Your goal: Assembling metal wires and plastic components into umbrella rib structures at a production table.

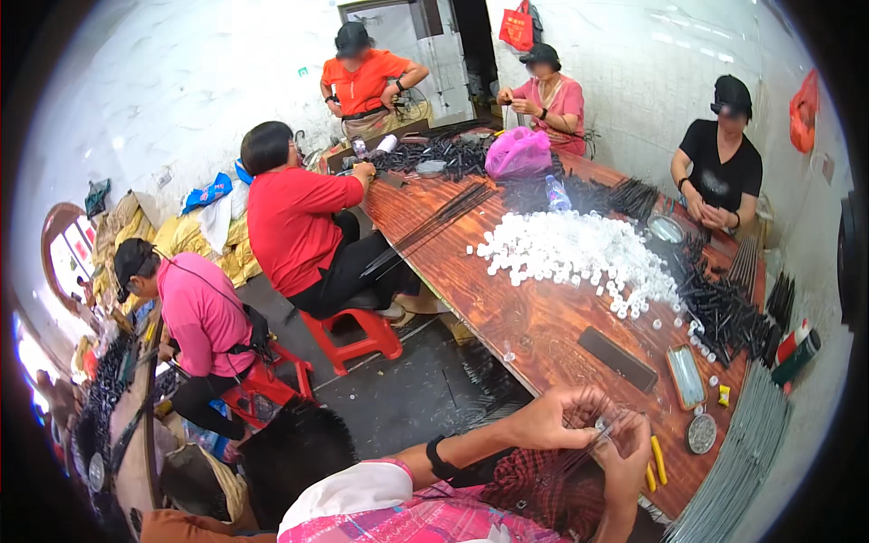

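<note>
Both my hands meet over the near edge of the table, with fingers curled and pinched together. My left hand [563, 418], with a black band on its wrist, comes in from the left. My right hand [628, 445] faces it. Between them is a bunch of thin rods [576, 457] that slants down toward my lap, with a small whitish piece at the fingertips. Which fingers grip which part is hard to make out. A pair of pliers with yellow handles [659, 460] lies just right of my right hand.
White plastic pieces [579, 253] are heaped mid-table, beside piled black parts [724, 312]. Nearer lie a dark flat slab [618, 358], a rectangular tray [686, 378], a round tin [701, 434] and grey rods [738, 466]. Several people work around; red stools [348, 337] stand left.
</note>
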The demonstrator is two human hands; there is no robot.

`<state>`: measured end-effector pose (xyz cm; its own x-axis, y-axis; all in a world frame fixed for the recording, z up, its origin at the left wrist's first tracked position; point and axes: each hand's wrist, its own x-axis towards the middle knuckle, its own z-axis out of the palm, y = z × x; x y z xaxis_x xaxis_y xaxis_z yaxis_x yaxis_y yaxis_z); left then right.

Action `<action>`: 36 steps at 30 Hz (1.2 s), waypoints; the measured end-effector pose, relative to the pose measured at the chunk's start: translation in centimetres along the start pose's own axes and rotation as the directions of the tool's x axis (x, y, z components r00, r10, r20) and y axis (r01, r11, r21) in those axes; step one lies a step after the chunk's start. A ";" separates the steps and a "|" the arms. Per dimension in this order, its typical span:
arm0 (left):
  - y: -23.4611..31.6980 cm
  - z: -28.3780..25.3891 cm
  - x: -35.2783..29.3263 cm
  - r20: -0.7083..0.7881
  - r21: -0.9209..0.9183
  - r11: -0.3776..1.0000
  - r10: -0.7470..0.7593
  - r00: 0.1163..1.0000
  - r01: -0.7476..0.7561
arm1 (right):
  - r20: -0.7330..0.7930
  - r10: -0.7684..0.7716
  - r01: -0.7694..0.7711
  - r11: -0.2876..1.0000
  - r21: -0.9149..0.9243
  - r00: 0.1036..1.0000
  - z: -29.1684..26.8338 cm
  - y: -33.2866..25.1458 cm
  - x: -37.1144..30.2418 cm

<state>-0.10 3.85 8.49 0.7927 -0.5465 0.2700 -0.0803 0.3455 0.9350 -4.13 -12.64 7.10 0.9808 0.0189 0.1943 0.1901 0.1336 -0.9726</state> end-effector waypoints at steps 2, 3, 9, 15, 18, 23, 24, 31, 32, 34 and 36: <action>0.6 0.2 0.6 -0.016 0.074 0.997 -0.020 1.000 0.022 | 0.009 -0.112 0.112 0.993 0.047 0.994 -0.1 0.5 -0.6; 0.7 0.3 1.1 -0.010 0.114 0.993 0.040 0.999 -0.038 | -0.016 -0.126 0.126 0.992 0.022 0.992 -0.2 1.2 -0.7; -0.8 0.3 1.8 -0.013 0.208 0.973 0.104 0.994 -0.099 | -0.007 0.011 -0.012 0.983 -0.182 1.000 -0.7 5.1 -1.8; -1.5 0.3 2.0 -0.001 0.294 0.945 0.151 0.988 -0.144 | 0.021 -0.001 0.005 0.984 -0.178 1.000 -1.3 5.9 -1.7; -2.9 -0.1 2.1 -0.117 0.238 0.968 -0.056 0.992 0.083 | -0.103 0.112 -0.123 0.987 -0.101 0.988 -0.5 9.0 -0.7; -3.1 0.0 1.5 -0.065 0.308 0.950 0.078 0.995 -0.055 | -0.063 0.032 -0.034 0.999 -0.036 0.997 -0.6 8.1 -1.5; -3.4 -0.1 1.6 -0.048 0.243 0.967 0.086 0.995 -0.072 | -0.064 0.032 -0.035 0.999 -0.042 0.997 -0.7 8.1 -1.6; -2.1 0.1 1.6 0.011 0.206 0.974 -0.104 0.995 0.099 | -0.006 0.166 -0.165 0.983 0.079 0.986 -0.3 6.6 -2.1; -2.6 -0.3 1.9 0.013 0.174 0.978 -0.120 0.993 0.116 | -0.015 0.172 -0.172 0.985 0.013 0.985 -0.9 7.7 -1.8; -1.9 -0.9 2.5 -0.006 0.049 0.977 -0.208 0.978 0.208 | 0.008 0.081 -0.081 0.995 -0.058 0.997 -0.9 8.9 -0.7; -2.9 -1.6 2.5 -0.125 0.098 0.982 -0.151 0.981 0.164 | -0.008 0.132 -0.132 0.991 -0.003 0.991 0.9 6.7 0.1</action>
<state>3.08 2.73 6.06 0.8649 -0.4930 0.0944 -0.0077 0.1750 0.9845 -2.82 -10.80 0.68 0.9976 0.0287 0.0636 0.0595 0.1265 -0.9902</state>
